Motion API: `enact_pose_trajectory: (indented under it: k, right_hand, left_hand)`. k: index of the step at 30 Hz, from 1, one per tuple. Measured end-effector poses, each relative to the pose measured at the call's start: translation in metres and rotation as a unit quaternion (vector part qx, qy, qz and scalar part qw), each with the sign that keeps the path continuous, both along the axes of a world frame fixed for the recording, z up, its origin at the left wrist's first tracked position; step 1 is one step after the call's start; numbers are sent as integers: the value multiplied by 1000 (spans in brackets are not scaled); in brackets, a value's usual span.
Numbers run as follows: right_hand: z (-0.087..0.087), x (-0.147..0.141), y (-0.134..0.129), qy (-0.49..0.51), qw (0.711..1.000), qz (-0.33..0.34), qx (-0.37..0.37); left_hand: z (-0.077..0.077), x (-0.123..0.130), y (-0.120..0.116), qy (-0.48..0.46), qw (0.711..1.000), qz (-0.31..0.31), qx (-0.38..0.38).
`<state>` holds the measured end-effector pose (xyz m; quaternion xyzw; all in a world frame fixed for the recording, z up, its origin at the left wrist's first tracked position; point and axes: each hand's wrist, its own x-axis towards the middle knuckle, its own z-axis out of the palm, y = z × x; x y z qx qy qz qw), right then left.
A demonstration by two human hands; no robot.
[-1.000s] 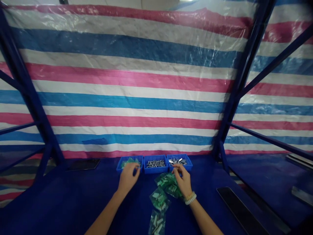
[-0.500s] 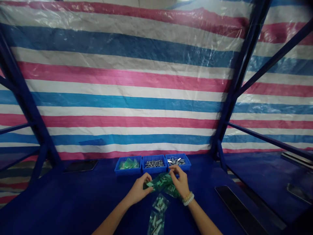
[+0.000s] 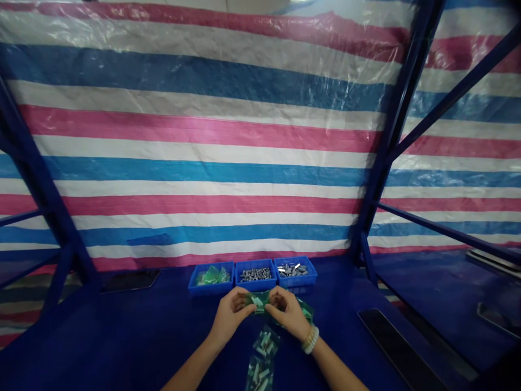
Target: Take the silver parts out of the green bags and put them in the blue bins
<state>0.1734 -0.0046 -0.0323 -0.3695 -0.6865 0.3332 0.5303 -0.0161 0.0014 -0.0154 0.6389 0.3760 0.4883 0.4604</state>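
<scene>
**A:** Fingertips first: left hand pinching the left end of a small green bag, thumb and forefinger closed on it. Right hand pinching the other end the same way. Bag stretched flat between the two, pale little pieces visible through the plastic. Held just above the blue table, right in front of the trays.

**B:** Rest of the fingers curled or loose?

**A:** Curled in loosely on both hands, not clenched hard. Too small to tell much more than that. Pale bead bracelet on the right wrist.

**B:** And around the hands?

**A:** More filled green bags piled just under and behind the right hand, partly hidden by it. Two more bags nearer the body, one just below the hands, another at the bottom edge of the frame. Beyond the hands, three small blue trays in a row, touching side by side: left tray with green bags in it, middle tray full of small grey metal parts, right tray with shinier metal bits.

**B:** Further out?

**A:** Dark flat phone-like thing lying at far left, well apart from the trays. Long dark strip on the table to the right. Blue metal frame posts on either side, and a striped pink, white and blue tarp hanging behind everything.
</scene>
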Motion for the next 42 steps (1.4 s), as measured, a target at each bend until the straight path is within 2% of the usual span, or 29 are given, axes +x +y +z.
enact_pose_trajectory:
  k: [2,3,5,7,9,11,13,16,18,21,24,26,29,31,33,34,37,42]
  right_hand:
    - [4,3,-2,-41,996,-27,76]
    - [6,5,-3,-65,989,-40,123]
    - [8,8,-5,-113,969,-59,211]
    - [9,9,-7,-149,948,-79,270]
    - [9,10,-10,-168,934,-98,299]
    - [10,10,-12,-176,927,-110,314]
    - [10,9,-13,-180,924,-113,317]
    - [8,10,-11,-176,930,-98,307]
    - [6,10,-9,-159,943,-85,279]
    - [3,8,-6,-112,972,-78,193]
    - [3,7,-4,-89,981,-66,161]
    - [5,9,-3,-91,976,-75,182]
    - [9,16,1,-80,968,-124,204]
    - [11,26,4,-61,962,-168,204]
    - [10,39,6,-37,957,-216,191]
    - [9,47,7,-23,954,-239,178]
    - [1,72,8,0,949,-291,122]
    - [-18,104,4,-79,958,-273,47]
  left_hand:
    - [4,-1,-3,47,994,8,103]
    - [7,-3,-5,84,981,9,174]
    - [12,-6,-9,163,932,5,324]
    - [15,-9,-11,220,873,13,434]
    - [15,-12,-12,239,834,39,496]
    - [14,-14,-11,240,819,58,518]
    - [11,-15,-10,237,823,60,513]
    - [8,-12,-10,220,862,43,454]
    - [6,-8,-10,196,908,39,368]
    - [3,-1,-8,132,972,63,186]
    - [0,0,0,61,992,87,65]
    - [2,-7,11,40,991,119,45]
    - [13,-29,32,51,976,199,71]
    - [24,-48,49,94,957,256,101]
    - [34,-66,66,193,926,304,113]
    - [37,-74,73,255,908,312,113]
    - [39,-85,89,323,890,305,105]
    - [23,-81,93,395,858,309,106]
